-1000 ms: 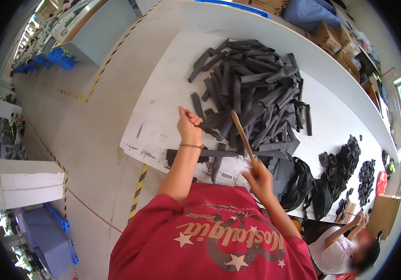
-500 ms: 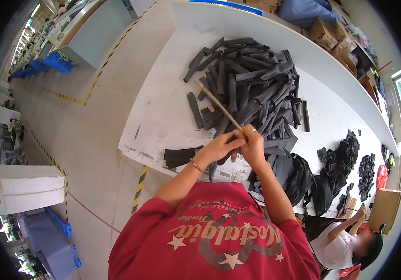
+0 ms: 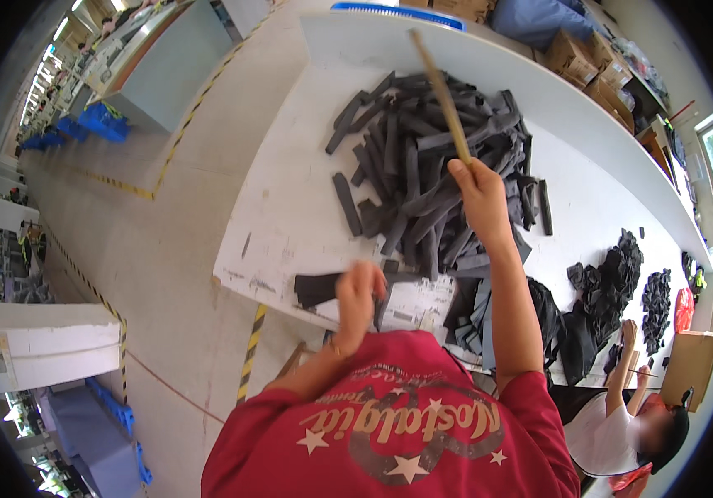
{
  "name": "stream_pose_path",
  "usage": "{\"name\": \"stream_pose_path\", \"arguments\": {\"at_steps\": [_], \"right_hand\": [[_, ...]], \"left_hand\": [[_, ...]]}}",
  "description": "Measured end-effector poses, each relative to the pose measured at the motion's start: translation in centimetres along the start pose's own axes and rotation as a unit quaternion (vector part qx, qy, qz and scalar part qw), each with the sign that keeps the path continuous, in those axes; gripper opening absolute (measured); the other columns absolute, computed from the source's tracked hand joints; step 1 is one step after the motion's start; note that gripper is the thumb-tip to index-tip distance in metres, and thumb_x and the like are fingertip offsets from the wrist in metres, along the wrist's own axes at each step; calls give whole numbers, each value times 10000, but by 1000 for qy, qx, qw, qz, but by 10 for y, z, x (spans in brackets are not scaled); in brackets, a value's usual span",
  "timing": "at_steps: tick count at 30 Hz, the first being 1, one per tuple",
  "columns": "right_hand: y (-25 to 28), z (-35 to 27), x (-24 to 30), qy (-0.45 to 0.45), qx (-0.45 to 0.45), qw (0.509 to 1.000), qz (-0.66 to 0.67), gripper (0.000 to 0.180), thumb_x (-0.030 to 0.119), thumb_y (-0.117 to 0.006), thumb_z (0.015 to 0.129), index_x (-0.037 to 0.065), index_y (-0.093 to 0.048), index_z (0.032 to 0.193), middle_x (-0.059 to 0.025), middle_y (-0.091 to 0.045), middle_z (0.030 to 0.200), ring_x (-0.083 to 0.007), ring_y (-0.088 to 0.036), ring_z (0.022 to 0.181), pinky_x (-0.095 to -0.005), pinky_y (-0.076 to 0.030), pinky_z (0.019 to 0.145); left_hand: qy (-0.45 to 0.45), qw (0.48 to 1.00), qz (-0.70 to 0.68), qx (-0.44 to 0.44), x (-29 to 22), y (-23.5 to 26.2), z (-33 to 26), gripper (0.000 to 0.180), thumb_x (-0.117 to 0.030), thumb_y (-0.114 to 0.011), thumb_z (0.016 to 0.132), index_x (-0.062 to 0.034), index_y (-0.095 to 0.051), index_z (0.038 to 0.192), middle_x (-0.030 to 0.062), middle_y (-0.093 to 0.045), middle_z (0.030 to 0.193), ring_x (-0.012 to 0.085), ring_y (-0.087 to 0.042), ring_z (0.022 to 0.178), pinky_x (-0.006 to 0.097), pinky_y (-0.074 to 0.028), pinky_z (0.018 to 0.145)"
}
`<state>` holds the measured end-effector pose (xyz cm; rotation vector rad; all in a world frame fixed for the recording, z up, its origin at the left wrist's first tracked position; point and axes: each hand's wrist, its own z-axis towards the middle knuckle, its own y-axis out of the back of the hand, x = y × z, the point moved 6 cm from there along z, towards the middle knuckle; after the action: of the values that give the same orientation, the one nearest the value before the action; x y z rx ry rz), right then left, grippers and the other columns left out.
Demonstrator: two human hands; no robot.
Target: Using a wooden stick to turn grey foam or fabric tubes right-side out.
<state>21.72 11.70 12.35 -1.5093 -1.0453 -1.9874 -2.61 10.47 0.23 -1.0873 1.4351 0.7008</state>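
My right hand (image 3: 482,192) is closed around the lower end of a slim wooden stick (image 3: 442,93), which points up and away over the pile. Beneath it lies a big heap of dark grey fabric tubes (image 3: 423,158), several of them loose at its left side. Close to the table's front edge, my left hand (image 3: 358,297) is smeared by motion, so its fingers cannot be read. Beside that hand rests a flat stack of dark cloth pieces (image 3: 315,289). A narrow dark strip (image 3: 379,314) shows just right of the left hand, partly hidden.
The white table (image 3: 269,199) has a raised panel (image 3: 489,58) along its far side. More black cloth pieces (image 3: 613,278) are heaped at the right, where a co-worker (image 3: 613,427) in white sits near a cardboard box (image 3: 690,369). Cartons (image 3: 572,58) stand beyond the panel.
My hands have parted. The right has swung the stick up and forward over the heap, while the left has drawn back toward my body. The co-worker's arm has lifted.
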Motion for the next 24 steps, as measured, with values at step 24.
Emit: {"name": "stream_pose_path", "arguments": {"at_steps": [24], "right_hand": [[-57, -49, -71, 53, 51, 989, -127, 332, 200, -627, 870, 46, -503, 1137, -135, -593, 758, -305, -605, 660, -364, -474, 618]], "left_hand": [[-79, 824, 542, 147, 106, 86, 37, 184, -164, -714, 748, -96, -622, 892, 47, -562, 773, 244, -583, 726, 371, -469, 672]]}}
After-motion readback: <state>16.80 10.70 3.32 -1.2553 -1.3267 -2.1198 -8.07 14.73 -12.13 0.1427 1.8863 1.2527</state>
